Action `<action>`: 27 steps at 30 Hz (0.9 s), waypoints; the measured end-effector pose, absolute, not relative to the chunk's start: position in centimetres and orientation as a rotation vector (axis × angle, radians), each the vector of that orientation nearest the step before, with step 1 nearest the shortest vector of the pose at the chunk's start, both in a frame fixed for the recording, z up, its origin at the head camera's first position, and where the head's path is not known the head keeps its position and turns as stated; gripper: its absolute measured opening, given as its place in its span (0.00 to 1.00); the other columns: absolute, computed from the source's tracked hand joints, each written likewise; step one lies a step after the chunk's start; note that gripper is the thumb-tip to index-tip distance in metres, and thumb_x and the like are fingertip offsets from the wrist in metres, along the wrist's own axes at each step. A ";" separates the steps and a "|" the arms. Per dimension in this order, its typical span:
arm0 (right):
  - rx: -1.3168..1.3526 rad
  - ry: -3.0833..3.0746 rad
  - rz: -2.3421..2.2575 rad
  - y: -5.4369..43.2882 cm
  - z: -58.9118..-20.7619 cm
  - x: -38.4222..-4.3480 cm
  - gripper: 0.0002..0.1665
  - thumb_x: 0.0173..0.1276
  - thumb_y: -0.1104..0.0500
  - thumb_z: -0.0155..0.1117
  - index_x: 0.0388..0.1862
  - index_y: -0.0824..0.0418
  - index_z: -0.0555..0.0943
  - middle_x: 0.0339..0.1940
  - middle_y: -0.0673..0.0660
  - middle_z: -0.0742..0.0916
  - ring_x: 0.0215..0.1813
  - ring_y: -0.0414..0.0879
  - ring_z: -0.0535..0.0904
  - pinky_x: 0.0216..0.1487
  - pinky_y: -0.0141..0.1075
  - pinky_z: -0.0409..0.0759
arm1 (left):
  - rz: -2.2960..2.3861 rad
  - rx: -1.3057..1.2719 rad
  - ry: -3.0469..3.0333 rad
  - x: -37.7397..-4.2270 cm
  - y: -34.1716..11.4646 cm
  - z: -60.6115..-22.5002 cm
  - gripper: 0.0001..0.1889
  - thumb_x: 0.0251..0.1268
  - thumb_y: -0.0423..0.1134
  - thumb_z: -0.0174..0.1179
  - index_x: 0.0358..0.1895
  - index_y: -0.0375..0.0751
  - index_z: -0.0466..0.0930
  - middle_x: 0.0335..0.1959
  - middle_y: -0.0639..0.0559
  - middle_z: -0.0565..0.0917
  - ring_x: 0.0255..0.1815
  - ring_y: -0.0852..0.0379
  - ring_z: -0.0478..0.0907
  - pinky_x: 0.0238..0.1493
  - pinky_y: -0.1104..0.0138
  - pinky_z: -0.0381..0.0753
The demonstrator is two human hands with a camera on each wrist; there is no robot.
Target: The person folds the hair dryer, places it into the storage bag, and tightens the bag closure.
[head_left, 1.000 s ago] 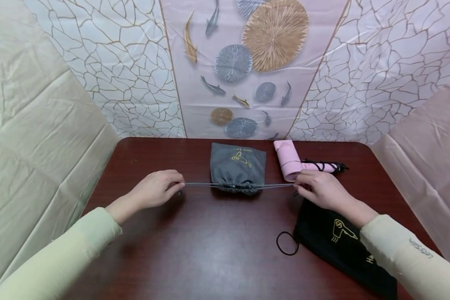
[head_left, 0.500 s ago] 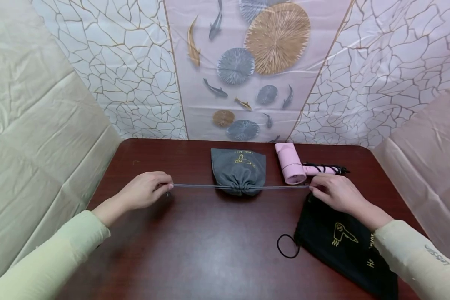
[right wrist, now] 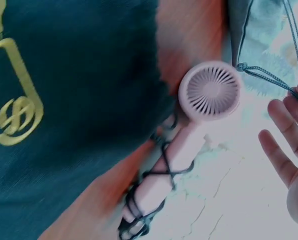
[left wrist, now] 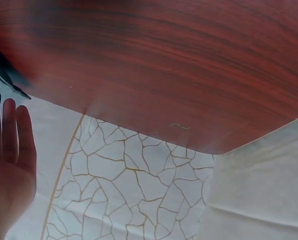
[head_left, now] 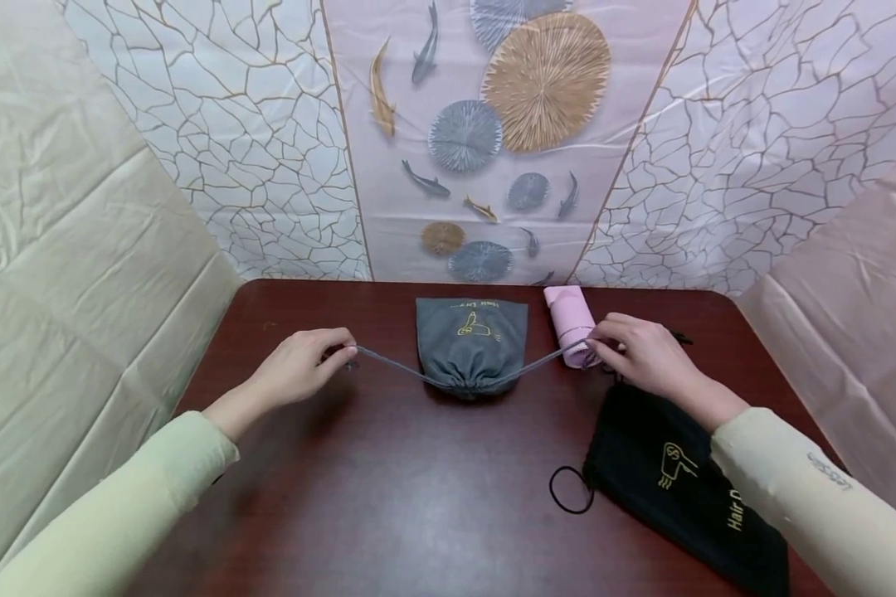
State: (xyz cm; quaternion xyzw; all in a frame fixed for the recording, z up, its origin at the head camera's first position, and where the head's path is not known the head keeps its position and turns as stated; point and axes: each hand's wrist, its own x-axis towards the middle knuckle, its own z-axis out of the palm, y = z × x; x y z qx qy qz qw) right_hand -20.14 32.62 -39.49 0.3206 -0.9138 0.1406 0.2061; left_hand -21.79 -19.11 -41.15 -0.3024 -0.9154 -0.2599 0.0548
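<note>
A grey drawstring pouch (head_left: 474,336) with a yellow hair-dryer print lies near the table's back edge, its gathered mouth toward me. My left hand (head_left: 299,369) pinches the drawcord (head_left: 396,363) on the pouch's left side. On the other side my right hand (head_left: 650,356) pinches the cord end (right wrist: 269,77), seen looped and knotted in the right wrist view. Both cords rise from the mouth to the fingers. Just behind my right hand is a pink hair dryer (head_left: 570,319), its handle mostly hidden in the head view. The pouch's contents are hidden.
A black drawstring pouch (head_left: 657,489) with a yellow hair-dryer print lies at the right, partly under my right forearm. Its black cord loop (head_left: 571,489) lies on the brown table (head_left: 418,497). Dark cord wraps the dryer's handle (right wrist: 161,172). Patterned cloth surrounds the table.
My hands first spread apart, pulling the cord taut and gathering the grey pouch's mouth tighter. Now they have come closer together and risen slightly, so the cord slopes down to the pouch.
</note>
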 end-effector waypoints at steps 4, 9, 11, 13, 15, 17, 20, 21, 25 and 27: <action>0.923 -2.548 0.455 30.8 -39.6 -20.8 0.05 0.67 0.66 0.75 0.38 0.57 0.88 0.34 0.51 0.88 0.31 0.46 0.82 0.32 0.46 0.81 | -0.816 -0.906 -2.787 -22.3 -18.4 -41.3 0.05 0.80 0.39 0.62 0.41 0.50 0.85 0.30 0.61 0.81 0.30 0.59 0.75 0.37 0.60 0.75; 0.940 -2.618 0.503 28.8 -39.8 -21.4 0.04 0.70 0.64 0.74 0.40 0.56 0.89 0.37 0.51 0.91 0.34 0.48 0.86 0.36 0.48 0.84 | -0.804 -0.928 -2.788 -22.8 -17.3 -41.6 0.05 0.80 0.39 0.63 0.42 0.48 0.86 0.30 0.61 0.82 0.31 0.59 0.76 0.38 0.59 0.77; 0.947 -2.661 0.518 28.2 -39.8 -21.6 0.03 0.72 0.63 0.73 0.41 0.55 0.90 0.37 0.50 0.91 0.34 0.46 0.86 0.37 0.48 0.84 | -0.794 -0.937 -2.787 -23.0 -16.9 -41.6 0.04 0.80 0.39 0.63 0.42 0.47 0.86 0.31 0.60 0.83 0.32 0.59 0.77 0.40 0.59 0.78; 0.956 -2.700 0.533 27.6 -39.9 -21.7 0.03 0.73 0.61 0.72 0.42 0.55 0.90 0.37 0.48 0.91 0.34 0.43 0.86 0.38 0.47 0.84 | -0.784 -0.942 -2.784 -23.2 -16.4 -41.7 0.04 0.79 0.39 0.63 0.42 0.47 0.86 0.33 0.60 0.84 0.33 0.58 0.79 0.42 0.57 0.80; 0.958 -2.724 0.546 27.1 -40.0 -21.8 0.02 0.74 0.59 0.72 0.42 0.54 0.90 0.36 0.47 0.91 0.35 0.42 0.86 0.38 0.47 0.84 | -0.760 -0.939 -2.784 -23.4 -16.0 -41.8 0.04 0.79 0.39 0.63 0.42 0.47 0.86 0.34 0.59 0.85 0.35 0.57 0.80 0.44 0.56 0.82; 0.957 -2.742 0.554 26.7 -40.2 -22.0 0.02 0.74 0.59 0.72 0.42 0.54 0.90 0.37 0.47 0.92 0.36 0.42 0.86 0.40 0.47 0.84 | -0.729 -0.929 -2.790 -23.7 -15.5 -42.0 0.04 0.79 0.40 0.63 0.42 0.48 0.86 0.36 0.58 0.86 0.36 0.56 0.82 0.45 0.55 0.83; 0.955 -2.762 0.547 26.3 -40.3 -22.0 0.04 0.74 0.58 0.73 0.44 0.56 0.91 0.40 0.49 0.93 0.41 0.46 0.89 0.43 0.49 0.86 | -0.676 -0.905 -2.815 -24.1 -14.9 -42.4 0.05 0.79 0.41 0.63 0.42 0.48 0.86 0.36 0.56 0.86 0.37 0.54 0.83 0.45 0.54 0.84; 0.952 -2.773 0.541 26.2 -40.4 -22.0 0.06 0.74 0.57 0.73 0.45 0.56 0.91 0.41 0.49 0.93 0.42 0.47 0.90 0.44 0.51 0.86 | -0.658 -0.900 -2.822 -24.2 -14.7 -42.5 0.05 0.79 0.41 0.63 0.42 0.48 0.85 0.37 0.56 0.86 0.37 0.54 0.83 0.44 0.53 0.84; 0.925 -2.832 0.501 26.3 -40.2 -21.9 0.12 0.74 0.53 0.73 0.51 0.57 0.91 0.45 0.51 0.94 0.47 0.50 0.91 0.46 0.54 0.86 | -0.596 -0.880 -2.846 -24.3 -13.9 -42.7 0.06 0.79 0.42 0.63 0.46 0.46 0.87 0.41 0.52 0.88 0.42 0.50 0.86 0.46 0.50 0.85; 0.910 -2.858 0.484 26.5 -40.1 -21.8 0.15 0.74 0.51 0.73 0.53 0.57 0.90 0.46 0.52 0.94 0.45 0.51 0.90 0.46 0.54 0.85 | -0.560 -0.881 -2.852 -24.2 -13.6 -42.7 0.10 0.78 0.43 0.64 0.52 0.44 0.87 0.47 0.49 0.89 0.48 0.47 0.88 0.50 0.49 0.86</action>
